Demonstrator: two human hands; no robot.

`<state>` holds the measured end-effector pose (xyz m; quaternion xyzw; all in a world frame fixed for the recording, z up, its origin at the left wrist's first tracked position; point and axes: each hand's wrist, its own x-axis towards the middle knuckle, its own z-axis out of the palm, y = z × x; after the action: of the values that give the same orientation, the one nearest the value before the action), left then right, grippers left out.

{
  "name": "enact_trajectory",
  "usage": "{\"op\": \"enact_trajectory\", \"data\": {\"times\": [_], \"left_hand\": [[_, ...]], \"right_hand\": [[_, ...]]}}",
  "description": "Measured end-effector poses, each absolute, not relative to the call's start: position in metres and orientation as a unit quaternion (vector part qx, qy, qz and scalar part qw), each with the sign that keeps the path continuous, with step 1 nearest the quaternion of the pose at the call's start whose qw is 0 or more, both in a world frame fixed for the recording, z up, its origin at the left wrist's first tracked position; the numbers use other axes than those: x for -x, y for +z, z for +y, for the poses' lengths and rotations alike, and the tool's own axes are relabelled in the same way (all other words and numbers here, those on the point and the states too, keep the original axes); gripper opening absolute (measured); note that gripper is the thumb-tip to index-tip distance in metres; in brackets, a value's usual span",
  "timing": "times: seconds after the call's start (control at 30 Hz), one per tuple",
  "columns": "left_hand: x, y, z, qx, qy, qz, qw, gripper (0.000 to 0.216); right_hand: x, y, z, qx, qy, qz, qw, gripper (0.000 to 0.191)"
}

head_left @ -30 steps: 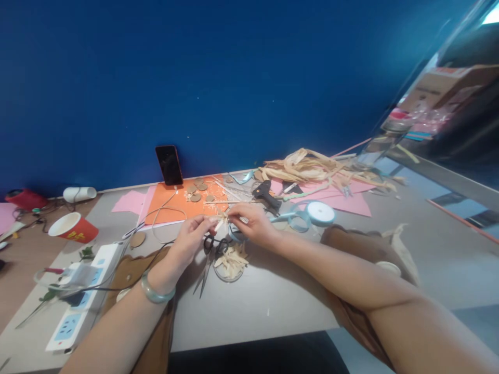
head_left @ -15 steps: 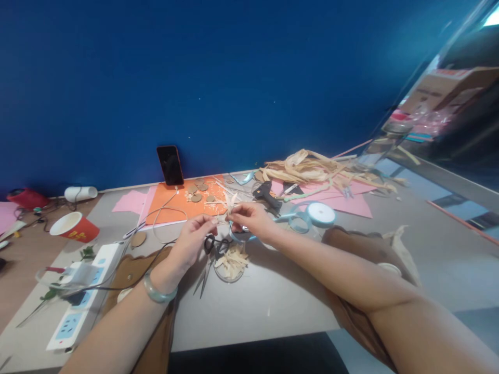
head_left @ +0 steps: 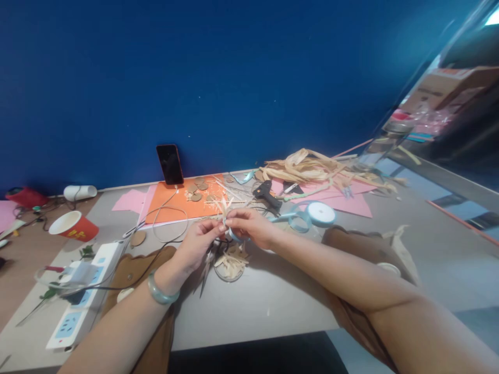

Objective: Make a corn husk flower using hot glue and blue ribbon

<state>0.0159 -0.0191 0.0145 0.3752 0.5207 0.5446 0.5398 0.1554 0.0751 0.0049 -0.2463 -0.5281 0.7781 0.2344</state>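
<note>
My left hand [head_left: 197, 243] and my right hand [head_left: 249, 227] meet over the grey table [head_left: 249, 306], both pinched on a small bundle of pale straw strips [head_left: 225, 208] that fans upward between the fingertips. A light blue ribbon [head_left: 234, 236] loops under my right fingers. Just below the hands sits a clear dish of straw pieces [head_left: 231, 262], with black-handled scissors [head_left: 206, 270] lying beside it. A jade bangle [head_left: 159, 293] is on my left wrist.
An orange sheet [head_left: 175, 208] with brown discs, a phone [head_left: 169, 164] against the blue wall, a black glue gun [head_left: 267, 193], a ribbon spool [head_left: 320, 212], a straw pile [head_left: 312, 167], pink paper [head_left: 346, 200]. Left: red paper cup [head_left: 74, 226], white power strip [head_left: 83, 291], cables.
Both hands drew closer together and slightly toward me, covering the scissor handles; the straw bundle now stands upright between the fingertips.
</note>
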Motion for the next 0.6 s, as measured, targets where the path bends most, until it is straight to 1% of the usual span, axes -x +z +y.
{"op": "enact_trajectory", "data": {"times": [0.1, 0.43, 0.6], "left_hand": [[-0.0156, 0.0156, -0.0198, -0.371, 0.544, 0.513, 0.551, 0.028], [-0.0157, 0.0133, -0.0198, -0.368, 0.548, 0.531, 0.532, 0.025], [-0.0157, 0.0111, -0.0201, -0.366, 0.548, 0.513, 0.55, 0.022]], "right_hand": [[-0.1563, 0.0063, 0.075, 0.234, 0.784, -0.524, 0.236, 0.023], [-0.1557, 0.0054, 0.0713, 0.218, 0.774, -0.529, 0.271, 0.026], [-0.1557, 0.0045, 0.0713, 0.207, 0.787, -0.519, 0.263, 0.028]]}}
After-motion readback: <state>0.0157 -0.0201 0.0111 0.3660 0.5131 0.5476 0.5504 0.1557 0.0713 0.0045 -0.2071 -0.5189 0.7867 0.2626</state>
